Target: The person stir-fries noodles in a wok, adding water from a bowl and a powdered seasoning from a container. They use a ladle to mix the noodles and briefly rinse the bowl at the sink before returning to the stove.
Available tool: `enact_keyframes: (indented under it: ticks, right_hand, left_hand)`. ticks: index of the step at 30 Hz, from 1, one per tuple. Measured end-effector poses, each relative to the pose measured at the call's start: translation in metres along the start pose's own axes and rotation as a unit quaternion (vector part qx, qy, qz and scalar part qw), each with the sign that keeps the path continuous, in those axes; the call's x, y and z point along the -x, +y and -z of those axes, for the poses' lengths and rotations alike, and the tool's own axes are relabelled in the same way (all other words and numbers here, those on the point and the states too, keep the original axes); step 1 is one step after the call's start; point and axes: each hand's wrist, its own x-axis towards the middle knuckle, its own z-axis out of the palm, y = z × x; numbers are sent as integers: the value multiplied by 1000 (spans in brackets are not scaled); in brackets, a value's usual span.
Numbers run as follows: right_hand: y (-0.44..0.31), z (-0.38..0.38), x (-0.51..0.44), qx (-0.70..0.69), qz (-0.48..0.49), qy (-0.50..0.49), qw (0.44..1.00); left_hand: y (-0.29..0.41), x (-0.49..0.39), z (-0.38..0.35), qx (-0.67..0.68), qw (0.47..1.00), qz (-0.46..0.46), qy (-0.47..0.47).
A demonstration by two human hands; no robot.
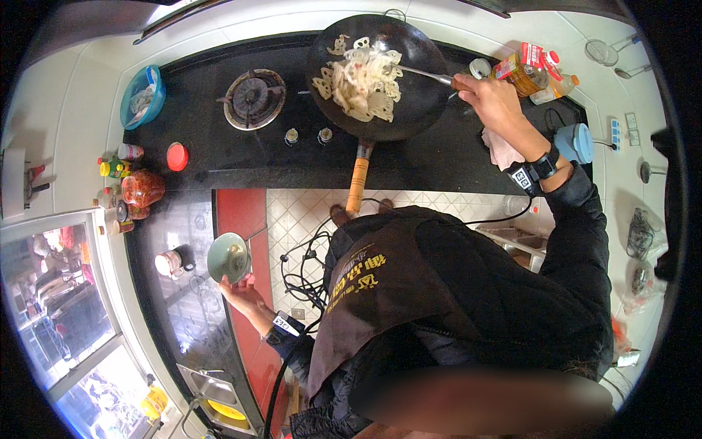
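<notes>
My left hand grips a pale green bowl by its rim, over the front edge of the left counter. A little residue shows inside the bowl. In my right hand is the wooden handle of a metal spatula. Its far end is buried among sliced lotus root, so its blade is hidden. The slices lie heaped in a dark wok, with small red bits among them. The wok's wooden handle points towards my body, and neither hand touches it.
Left of the wok is a bare gas burner. A blue basin, a jar of red food and a mug stand on the left. An oil bottle, a pink cloth and a blue container are right. Black cables hang below.
</notes>
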Motion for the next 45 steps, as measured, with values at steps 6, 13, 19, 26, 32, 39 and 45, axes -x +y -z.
enact_keyframes:
  ticks: [6, 13, 19, 26, 32, 39, 45]
  right_hand:
    - [27, 14, -16, 100, 14, -8, 995]
    - [65, -31, -68, 54, -29, -131, 989]
    - [35, -66, -68, -96, -28, -66, 993]
    - [27, 0, -45, -44, 32, -16, 998]
    - [58, 26, -54, 66, 41, -103, 992]
    - [34, -1, -64, -143, 12, -374, 916]
    - [-18, -50, -35, 3, 182, -89, 979]
  left_hand:
    - [1, -5, -3, -16, 999, 15, -23]
    - [-7, 2, 6, -3, 1000, 7, -6]
    - [-6, 6, 19, -10, 1000, 3, 10]
    - [-1, 7, 8, -9, 1000, -1, 28]
    - [-8, -3, 2, -13, 1000, 17, -1]
    - [-12, -3, 11, -15, 1000, 8, 0]
    - [-7, 4, 7, -28, 999, 15, 29]
